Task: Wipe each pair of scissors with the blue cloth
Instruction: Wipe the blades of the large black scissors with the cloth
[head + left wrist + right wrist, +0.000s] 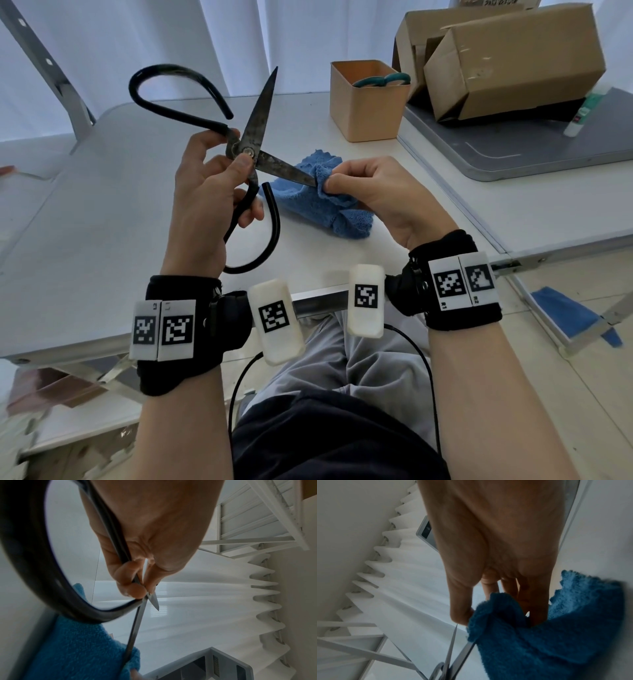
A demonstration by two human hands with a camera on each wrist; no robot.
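Large black-handled scissors (pixel 255 135) with dark, stained blades are held spread wide above the white table. My left hand (pixel 209 192) grips them at the pivot and lower handle; the left wrist view shows the fingers pinching near the pivot (pixel 135 588). One blade points up, the other points right into the blue cloth (pixel 318 198). My right hand (pixel 370 192) pinches a fold of the cloth around that blade's tip, so the tip is hidden. In the right wrist view the cloth (pixel 547 635) hangs from the fingers over the blade (pixel 464 655).
An orange box (pixel 370 102) at the back holds teal-handled scissors (pixel 382 80). Cardboard boxes (pixel 507 58) and a glue bottle (pixel 587 109) stand on a second grey table (pixel 534 150) to the right. A white curtain hangs behind the table.
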